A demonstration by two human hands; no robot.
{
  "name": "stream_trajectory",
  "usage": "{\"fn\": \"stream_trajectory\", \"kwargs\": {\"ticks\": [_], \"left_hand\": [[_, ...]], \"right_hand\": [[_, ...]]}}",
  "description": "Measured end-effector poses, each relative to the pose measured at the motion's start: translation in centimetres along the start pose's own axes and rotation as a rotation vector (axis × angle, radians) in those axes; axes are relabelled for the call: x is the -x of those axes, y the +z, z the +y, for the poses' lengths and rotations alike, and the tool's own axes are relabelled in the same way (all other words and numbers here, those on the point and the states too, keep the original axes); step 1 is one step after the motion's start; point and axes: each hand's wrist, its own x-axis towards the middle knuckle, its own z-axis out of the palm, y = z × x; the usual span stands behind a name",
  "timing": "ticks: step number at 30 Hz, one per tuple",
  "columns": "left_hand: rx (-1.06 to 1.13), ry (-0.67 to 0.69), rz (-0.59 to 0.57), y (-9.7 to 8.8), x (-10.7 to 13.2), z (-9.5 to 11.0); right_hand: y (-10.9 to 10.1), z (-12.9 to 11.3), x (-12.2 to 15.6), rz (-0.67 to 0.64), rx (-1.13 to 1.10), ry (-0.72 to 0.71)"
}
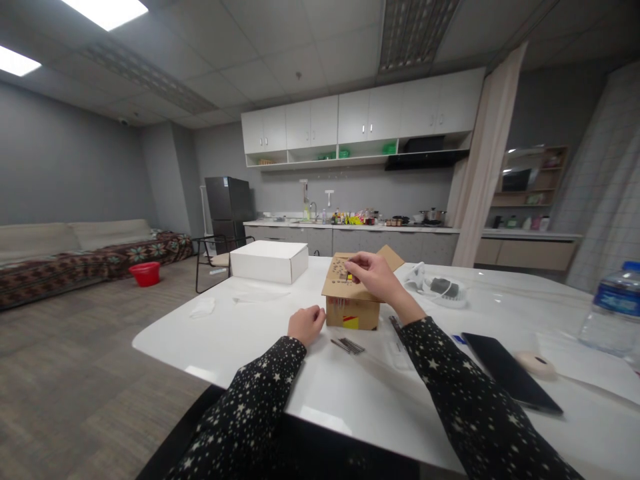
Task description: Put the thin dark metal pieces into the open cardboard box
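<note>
A small brown cardboard box (352,313) with a red and yellow mark on its front stands on the white table. Many small holes or dots pepper its top panel, and one flap is raised at the back right. My right hand (373,273) is over that top, fingertips pinched close to the dotted surface; whatever they grip is too small to make out. Against the box's left front side, my left hand (306,325) rests curled on the table, its fingers closed and its inside hidden. Several thin dark metal rods, possibly drill bits (351,345), lie in front of the box.
A white box (270,260) sits behind to the left. Rightward are a white tray (453,300) with a dark grey item and cable, a clear plastic case (399,353), a black tablet (510,370), a beige rounded object (535,365) and a large water bottle (614,313).
</note>
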Motion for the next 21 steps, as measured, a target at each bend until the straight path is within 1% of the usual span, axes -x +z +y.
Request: {"fn": "stream_trajectory", "kwargs": {"ticks": [5, 8, 12, 21], "left_hand": [[0.002, 0.009, -0.003, 0.2, -0.1, -0.1], [0.003, 0.013, -0.005, 0.3, -0.1, -0.2], [0.003, 0.016, -0.006, 0.3, 0.0, -0.2], [0.007, 0.019, -0.009, 0.5, -0.1, -0.3]], "right_hand": [[-0.2, 2.5, -0.7, 0.056, 0.108, 0.025], [-0.3, 3.5, -0.6, 0.093, 0.107, 0.066], [-0.4, 3.9, -0.5, 0.099, 0.099, 0.106], [-0.4, 4.6, -0.6, 0.088, 0.172, 0.048]]}}
